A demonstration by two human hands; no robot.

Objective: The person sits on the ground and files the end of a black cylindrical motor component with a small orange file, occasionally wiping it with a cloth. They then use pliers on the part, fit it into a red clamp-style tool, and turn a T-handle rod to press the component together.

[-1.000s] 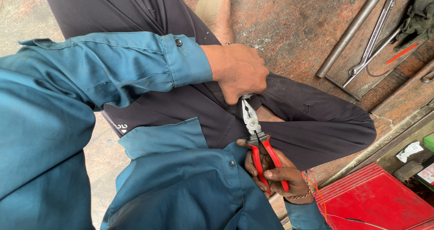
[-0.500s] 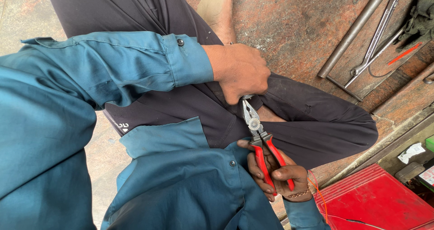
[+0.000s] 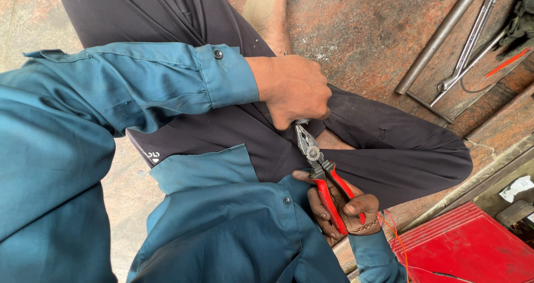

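You are looking at a bright, evenly daylit frame in sharp focus, with soft shadows gathering under the teal sleeve (image 3: 167, 82), faint sheen lying on the metal rod (image 3: 439, 35), and slight wide-angle stretching at the edges.

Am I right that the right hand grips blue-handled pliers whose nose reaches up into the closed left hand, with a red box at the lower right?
Not quite: the head view shows the pliers have red handles, not blue. The rest holds: the right hand grips them, their nose reaches the closed left hand, and a red box sits lower right.
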